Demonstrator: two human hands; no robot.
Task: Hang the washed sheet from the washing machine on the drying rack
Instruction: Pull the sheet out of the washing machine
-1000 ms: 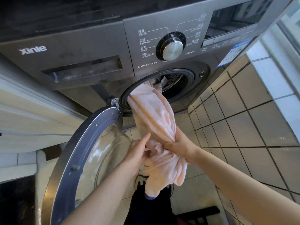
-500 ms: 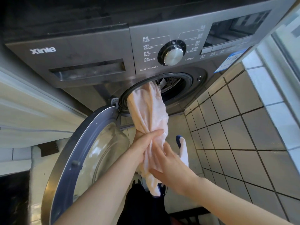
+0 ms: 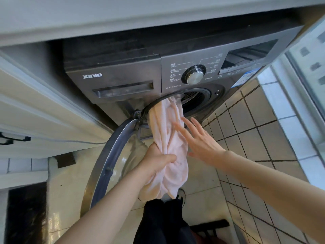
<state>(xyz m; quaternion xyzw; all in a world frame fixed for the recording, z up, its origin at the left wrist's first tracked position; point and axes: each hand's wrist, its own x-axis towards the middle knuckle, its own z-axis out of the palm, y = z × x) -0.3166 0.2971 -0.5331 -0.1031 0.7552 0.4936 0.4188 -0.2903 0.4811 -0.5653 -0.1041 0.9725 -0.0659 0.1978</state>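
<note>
The pale pink sheet (image 3: 168, 138) hangs bunched lengthwise from the washing machine (image 3: 123, 76) drum mouth, its long axis running down toward the floor. The left hand (image 3: 156, 162) grips it midway, fingers curled round it. The right hand (image 3: 202, 143) reaches to its right side with straight, spread fingers.

A beige tiled wall (image 3: 260, 124) faces a cream cabinet (image 3: 44, 117) with a dark handle (image 3: 14, 139).
</note>
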